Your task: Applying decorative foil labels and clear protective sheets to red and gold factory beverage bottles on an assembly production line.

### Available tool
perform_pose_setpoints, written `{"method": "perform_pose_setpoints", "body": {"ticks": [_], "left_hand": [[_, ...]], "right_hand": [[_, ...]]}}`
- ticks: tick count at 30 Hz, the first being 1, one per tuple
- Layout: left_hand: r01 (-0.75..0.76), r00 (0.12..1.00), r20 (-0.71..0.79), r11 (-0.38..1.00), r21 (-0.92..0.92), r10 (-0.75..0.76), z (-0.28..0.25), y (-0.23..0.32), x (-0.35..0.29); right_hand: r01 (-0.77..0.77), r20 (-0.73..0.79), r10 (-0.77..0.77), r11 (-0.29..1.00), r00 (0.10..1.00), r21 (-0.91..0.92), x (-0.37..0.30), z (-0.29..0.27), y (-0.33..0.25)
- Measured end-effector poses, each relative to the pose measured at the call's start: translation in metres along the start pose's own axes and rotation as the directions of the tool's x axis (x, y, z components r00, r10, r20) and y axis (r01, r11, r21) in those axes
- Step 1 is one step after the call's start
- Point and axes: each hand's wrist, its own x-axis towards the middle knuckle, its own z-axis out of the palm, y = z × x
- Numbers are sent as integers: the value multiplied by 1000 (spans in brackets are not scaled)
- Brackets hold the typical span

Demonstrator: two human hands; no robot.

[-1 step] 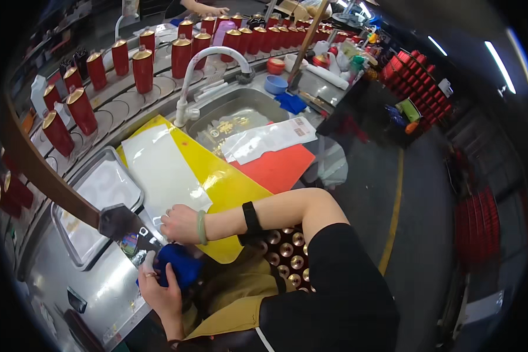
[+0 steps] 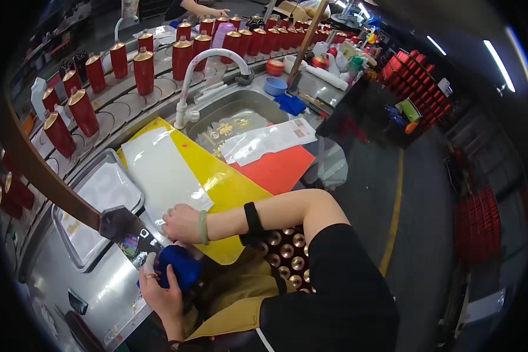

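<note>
Stainless worktop here with a sunken sink. On the left part: metal tray with a pale sheet in it, plus a small dark flat object, can't ID. Right of tray: yellow sheet, white sheet on top. Red sheet by sink's near edge, printed white film partly over it. Light-blue bowl and blue cloth beyond the sink. Curved conveyor behind carries upright red bottles, gold shoulders.
</note>
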Motion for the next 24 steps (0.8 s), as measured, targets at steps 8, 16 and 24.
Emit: {"method": "perform_pose_setpoints", "body": {"ticks": [8, 16, 24], "left_hand": [[-7, 999, 34, 1000, 5, 7, 5, 12, 8], [16, 1000, 16, 1000, 17, -16, 3, 11, 9], [40, 997, 66, 996, 79, -45, 2, 13, 9]], "right_hand": [[-584, -415, 413, 614, 811, -531, 39, -62, 158], [-488, 120, 510, 856, 852, -170, 45, -5, 135], [-591, -593, 603, 767, 534, 250, -81, -90, 160]]}}
